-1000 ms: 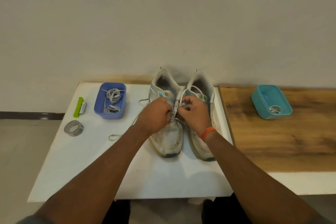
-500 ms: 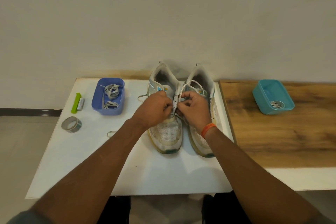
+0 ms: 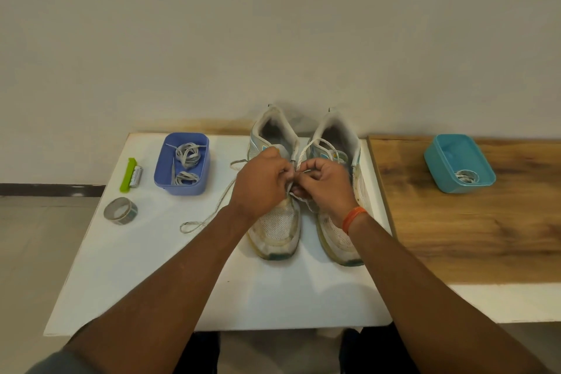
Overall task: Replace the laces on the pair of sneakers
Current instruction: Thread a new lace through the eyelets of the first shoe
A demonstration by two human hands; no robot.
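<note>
The sneakers [image 3: 303, 191] sit side by side on the white table [image 3: 127, 267], right of the blue box [image 3: 182, 165] of laces. Your left hand [image 3: 261, 185] and right hand [image 3: 326, 185] meet over them, both pinching the white lace [image 3: 299, 161] between the shoes. A loose lace end [image 3: 209, 215] trails toward the blue box.

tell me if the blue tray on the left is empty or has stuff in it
Not empty. The blue tray on the white table holds two bundles of grey laces.
</note>
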